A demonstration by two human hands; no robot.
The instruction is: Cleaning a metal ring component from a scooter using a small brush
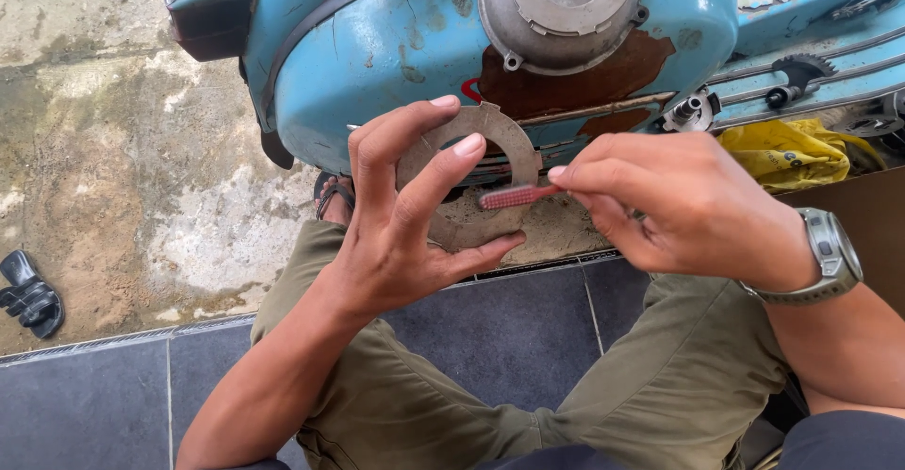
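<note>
Grey metal ring plate, flat with little tabs around the outside edge, is sitting upright in the left hand. Thumb is hooked under the bottom edge, index and middle fingers curl over the top and the front face, so the plate is basically pinched edge to edge with the fingers spread around its rim. You can see straight through the big hole in the middle.

Right hand is just beside it, thumb and fingertips pressed together on the handle of a small red toothbrush. The bristle head pokes left across the plate's opening and lies against the inner edge on the right side, so brush and plate are touching or as good as touching, hard to call exactly. Grey wristwatch on that wrist.

Behind the hands is a beat-up light blue scooter body with rusty patches and a round grey engine cover. Yellow rag off to the right, black sandal on the concrete far left. Olive trousers over dark floor tiles.
</note>
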